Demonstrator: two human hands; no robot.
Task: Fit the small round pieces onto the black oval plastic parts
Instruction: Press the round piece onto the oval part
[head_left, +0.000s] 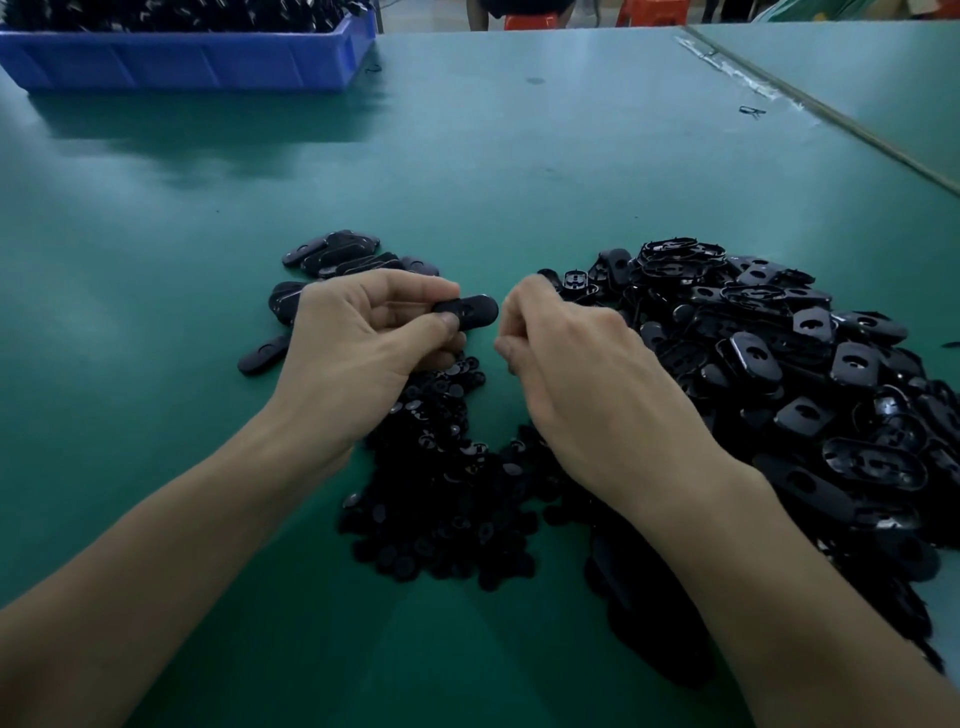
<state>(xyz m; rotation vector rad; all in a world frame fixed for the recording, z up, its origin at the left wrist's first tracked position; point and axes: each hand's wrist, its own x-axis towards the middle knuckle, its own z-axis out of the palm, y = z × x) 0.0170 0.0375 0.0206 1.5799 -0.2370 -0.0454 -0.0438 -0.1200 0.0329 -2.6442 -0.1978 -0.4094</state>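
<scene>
My left hand (363, 332) grips a black oval plastic part (475, 310) between thumb and fingers, its free end pointing right. My right hand (566, 364) hovers just right of it with fingers curled; whether it holds a small piece is hidden. Below and between the hands lies a heap of small round black pieces (441, 493). A big pile of black oval parts (779, 374) sits to the right. A smaller group of oval parts (343, 254) lies beyond my left hand.
The work surface is a green table (156, 312). A blue bin (187, 57) holding black parts stands at the far left corner. A seam (810, 104) to a second table runs along the far right. Red stools show beyond the far edge.
</scene>
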